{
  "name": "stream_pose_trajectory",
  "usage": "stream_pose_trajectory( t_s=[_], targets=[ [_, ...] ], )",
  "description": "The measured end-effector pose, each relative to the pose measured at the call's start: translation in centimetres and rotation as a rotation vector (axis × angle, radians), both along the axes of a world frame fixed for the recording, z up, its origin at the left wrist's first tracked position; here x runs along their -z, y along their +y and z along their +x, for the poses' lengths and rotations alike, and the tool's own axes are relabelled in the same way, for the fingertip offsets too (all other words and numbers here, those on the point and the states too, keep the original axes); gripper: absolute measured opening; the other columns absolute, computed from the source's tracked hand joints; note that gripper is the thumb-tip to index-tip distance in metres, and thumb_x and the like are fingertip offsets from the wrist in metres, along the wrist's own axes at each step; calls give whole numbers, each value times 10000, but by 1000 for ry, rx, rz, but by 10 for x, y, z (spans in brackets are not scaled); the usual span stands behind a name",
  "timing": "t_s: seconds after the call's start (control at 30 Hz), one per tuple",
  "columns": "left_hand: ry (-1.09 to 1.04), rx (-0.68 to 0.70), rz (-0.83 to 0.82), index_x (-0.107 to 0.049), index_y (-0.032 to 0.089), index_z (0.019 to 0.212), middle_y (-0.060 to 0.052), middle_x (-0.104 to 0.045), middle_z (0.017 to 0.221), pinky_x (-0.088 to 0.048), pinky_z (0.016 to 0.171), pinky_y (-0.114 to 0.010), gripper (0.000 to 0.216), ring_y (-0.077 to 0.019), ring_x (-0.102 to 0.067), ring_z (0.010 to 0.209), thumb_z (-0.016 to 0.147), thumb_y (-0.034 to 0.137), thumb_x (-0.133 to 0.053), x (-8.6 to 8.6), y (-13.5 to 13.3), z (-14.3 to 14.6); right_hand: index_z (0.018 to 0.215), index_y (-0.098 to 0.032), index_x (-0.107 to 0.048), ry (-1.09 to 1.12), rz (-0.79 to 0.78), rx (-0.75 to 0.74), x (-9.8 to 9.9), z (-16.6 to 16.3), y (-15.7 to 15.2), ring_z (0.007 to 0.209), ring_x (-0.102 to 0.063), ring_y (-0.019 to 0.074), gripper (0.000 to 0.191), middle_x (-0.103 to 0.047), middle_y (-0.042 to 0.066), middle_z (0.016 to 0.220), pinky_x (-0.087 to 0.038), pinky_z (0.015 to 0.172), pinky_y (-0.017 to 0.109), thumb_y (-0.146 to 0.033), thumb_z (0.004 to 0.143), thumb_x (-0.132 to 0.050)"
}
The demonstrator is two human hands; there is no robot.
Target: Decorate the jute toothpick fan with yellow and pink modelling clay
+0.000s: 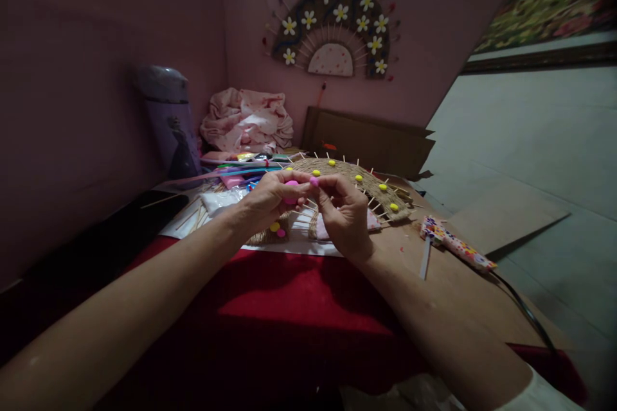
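My left hand (272,199) is closed around a lump of pink clay (291,185), held above the table. My right hand (344,215) pinches a small pink clay bit (313,181) right beside the lump, fingers curled. Just behind both hands lies a half-round woven fan piece (347,178) with wooden sticks poking out of its rim and several yellow clay dots (358,178) on it. Two small dots, yellow and pink (276,229), lie under my left hand.
A patterned glue gun (456,245) with a black cord lies on the wooden board to the right. A red cloth (289,295) covers the near table. A purple flask (169,119), crumpled pink fabric (245,119) and coloured strips stand behind. A finished flower fan (332,29) hangs on the wall.
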State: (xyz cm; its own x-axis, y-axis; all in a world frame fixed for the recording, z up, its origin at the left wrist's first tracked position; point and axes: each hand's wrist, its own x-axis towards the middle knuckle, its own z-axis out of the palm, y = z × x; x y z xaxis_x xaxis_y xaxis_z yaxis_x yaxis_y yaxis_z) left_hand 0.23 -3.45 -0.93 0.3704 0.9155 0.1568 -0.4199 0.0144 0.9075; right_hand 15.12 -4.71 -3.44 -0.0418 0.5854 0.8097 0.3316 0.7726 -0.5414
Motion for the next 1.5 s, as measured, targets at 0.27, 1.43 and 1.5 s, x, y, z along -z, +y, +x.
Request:
stream_pose_trajectory(
  t_s=[0.27,1.43,1.5],
  targets=[
    [134,-93,121,-629,133,673,40,-456,442,-230,367,-192,457,-41,-346,360,699,572,-756,-1,-3,1,829,-190,-663,-34,18,64,-1,2,2,671,-557,130,109,-634,9,742,-456,620,281,-270,893,-628],
    [171,31,145,-579,128,623,28,-513,487,-297,400,-175,404,-41,-413,402,635,429,-848,-2,-3,-2,951,-231,-711,-181,140,83,-4,5,0,788,-564,149,196,-567,29,886,-499,623,288,-110,886,-570],
    [172,38,165,-581,127,628,25,-521,489,-301,393,-175,403,-44,-418,402,652,438,-835,-2,-3,-2,964,-229,-712,-193,132,83,-4,5,-1,780,-562,150,198,-568,33,894,-497,614,287,-116,888,-569]
  ],
)
